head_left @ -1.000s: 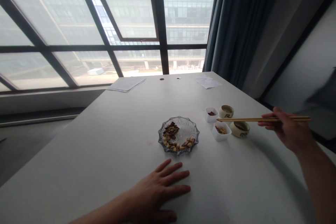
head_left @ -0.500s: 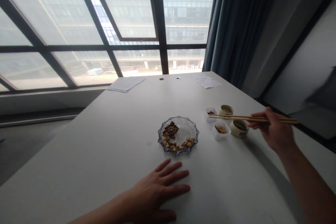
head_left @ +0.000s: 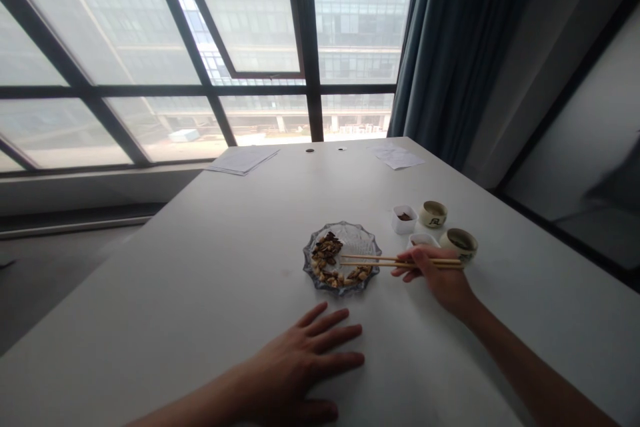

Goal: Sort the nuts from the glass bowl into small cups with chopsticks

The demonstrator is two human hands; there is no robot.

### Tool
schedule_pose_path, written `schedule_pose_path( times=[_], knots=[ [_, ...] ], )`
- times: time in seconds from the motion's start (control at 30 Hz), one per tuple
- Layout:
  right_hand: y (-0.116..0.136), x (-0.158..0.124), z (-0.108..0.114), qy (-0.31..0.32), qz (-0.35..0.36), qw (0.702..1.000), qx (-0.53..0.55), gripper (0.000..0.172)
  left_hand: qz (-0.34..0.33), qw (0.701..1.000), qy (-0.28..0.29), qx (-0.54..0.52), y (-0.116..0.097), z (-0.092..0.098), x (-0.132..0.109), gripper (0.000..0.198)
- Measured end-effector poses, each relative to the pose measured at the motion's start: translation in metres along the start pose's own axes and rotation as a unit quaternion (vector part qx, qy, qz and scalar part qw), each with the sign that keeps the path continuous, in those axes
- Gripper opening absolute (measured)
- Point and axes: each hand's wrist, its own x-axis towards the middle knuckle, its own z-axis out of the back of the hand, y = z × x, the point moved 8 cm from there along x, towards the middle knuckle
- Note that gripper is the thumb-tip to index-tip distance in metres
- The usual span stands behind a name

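My right hand [head_left: 434, 278] is closed round a pair of wooden chopsticks [head_left: 380, 261], whose tips reach over the glass plate [head_left: 363, 240]. Whether the tips pinch anything is too small to tell. On the plate, dark brown seeds [head_left: 327, 247] lie at the left, and paler nuts or seeds [head_left: 333, 278] curve along the near side. Flat on the table with fingers spread, my left hand [head_left: 315, 353] rests just in front of the plate and holds nothing. A white square cup [head_left: 423, 239] is partly hidden behind my right hand.
Another white cup [head_left: 404, 220] holds dark pieces. Beside it stand two cream round cups, one farther back [head_left: 433, 215] and one nearer [head_left: 460, 243]. Papers lie at the far left [head_left: 243, 160] and far right [head_left: 399, 156] of the white table [head_left: 200, 267].
My right hand has moved left with the chopsticks, from above the small cups to the plate. My left hand has stayed in place.
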Motion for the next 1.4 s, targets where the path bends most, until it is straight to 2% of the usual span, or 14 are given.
schedule_pose_path(
  times=[0.23, 0.37, 0.47, 0.57, 0.67, 0.73, 0.8, 0.9, 1.0, 1.13, 1.23, 1.33, 1.4],
  knots=[
    [0.011, -0.001, 0.014, -0.040, 0.015, 0.999, -0.031, 0.053, 0.006, 1.000, 0.017, 0.010, 0.000, -0.001, 0.000, 0.070],
    [0.044, -0.001, 0.015, -0.028, 0.035, 0.992, -0.117, 0.051, 0.006, 1.000, 0.012, 0.008, -0.001, -0.001, 0.000, 0.071],
    [0.084, 0.004, 0.001, 0.005, 0.049, 0.975, -0.218, 0.051, 0.008, 1.000, 0.016, 0.006, 0.000, -0.003, 0.000, 0.073],
    [0.105, 0.013, -0.032, 0.087, 0.006, 0.950, -0.299, 0.052, 0.003, 1.000, 0.001, 0.005, 0.000, -0.002, 0.000, 0.072],
    [0.104, 0.025, -0.067, 0.135, -0.038, 0.934, -0.329, 0.053, -0.009, 1.000, -0.011, 0.004, -0.001, -0.001, 0.000, 0.071],
    [0.096, 0.032, -0.087, 0.157, -0.052, 0.936, -0.312, 0.050, -0.011, 1.000, -0.010, 0.005, -0.002, 0.000, 0.000, 0.071],
    [0.092, 0.038, -0.097, 0.162, -0.052, 0.942, -0.291, 0.047, -0.006, 1.000, -0.006, 0.008, -0.002, 0.001, -0.001, 0.071],
    [0.100, 0.044, -0.091, 0.126, -0.044, 0.944, -0.303, 0.048, -0.003, 1.000, -0.003, 0.011, -0.004, 0.001, -0.001, 0.072],
    [0.109, 0.046, -0.078, 0.091, -0.048, 0.933, -0.345, 0.049, -0.004, 1.000, -0.002, 0.014, -0.004, 0.002, -0.001, 0.075],
    [0.095, 0.044, -0.090, 0.139, -0.089, 0.937, -0.307, 0.049, 0.001, 1.000, 0.004, 0.007, -0.004, 0.002, -0.001, 0.073],
    [0.081, 0.047, -0.099, 0.141, -0.095, 0.954, -0.248, 0.046, 0.008, 1.000, 0.017, 0.004, -0.003, 0.001, -0.001, 0.073],
    [0.080, 0.052, -0.090, 0.112, -0.086, 0.964, -0.227, 0.044, 0.011, 1.000, 0.018, -0.002, -0.003, 0.001, 0.000, 0.074],
    [0.087, 0.053, -0.079, 0.098, -0.078, 0.960, -0.252, 0.045, 0.004, 1.000, 0.007, -0.009, -0.004, 0.003, 0.000, 0.073]
  ],
)
